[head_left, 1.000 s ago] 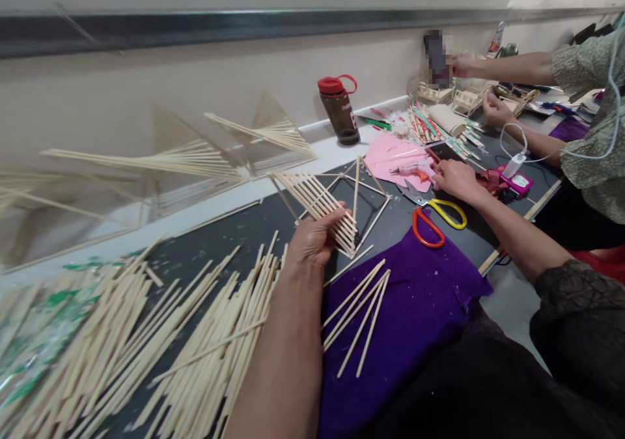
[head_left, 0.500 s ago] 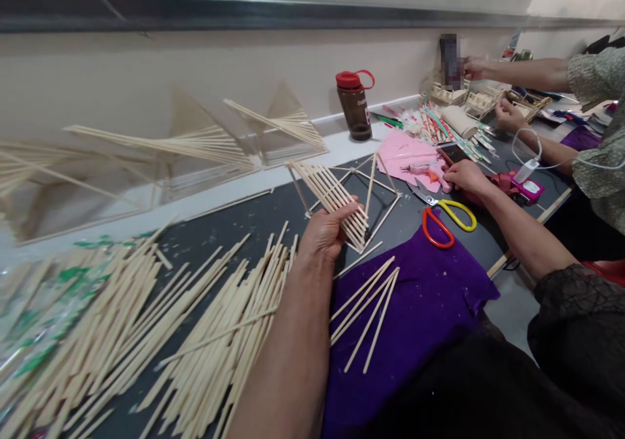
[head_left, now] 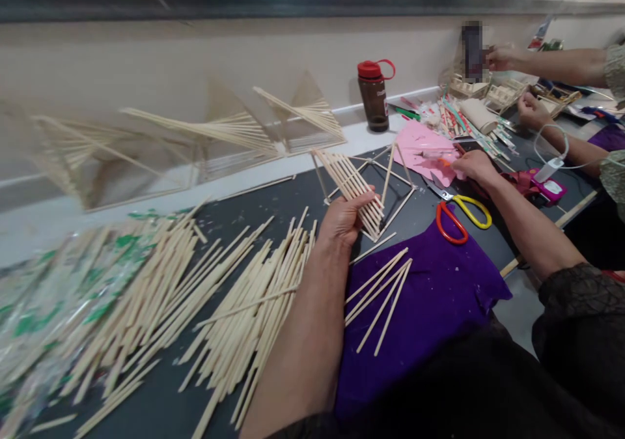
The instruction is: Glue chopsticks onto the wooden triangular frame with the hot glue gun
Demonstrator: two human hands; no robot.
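Observation:
My left hand (head_left: pixel 349 217) is closed around a fan of thin wooden sticks (head_left: pixel 354 188), thumb on top. These sticks belong to an open stick frame (head_left: pixel 401 212) that stands on the dark table. My right hand (head_left: pixel 476 167) is closed on a pink glue gun (head_left: pixel 432 155) with an orange trigger, over a pink sheet (head_left: pixel 415 137); the gun is blurred against it. Scissors (head_left: pixel 452 230) with red and yellow handles lie just below my right hand. Several loose sticks (head_left: pixel 385 296) rest on a purple cloth (head_left: pixel 430 283) near my left forearm.
Piles of sticks (head_left: pixel 254 296) and plastic packaging (head_left: pixel 63 283) cover the left side. Finished-looking stick models (head_left: pixel 209 129) stand along the wall beside a red-lidded bottle (head_left: pixel 374 97). At right, another person's hands (head_left: pixel 534 110) work near small wooden models and a magenta device (head_left: pixel 551 188).
The view has turned a little to the left, so everything sits farther right in the picture. Both of my hands keep their holds on the sticks and the glue gun.

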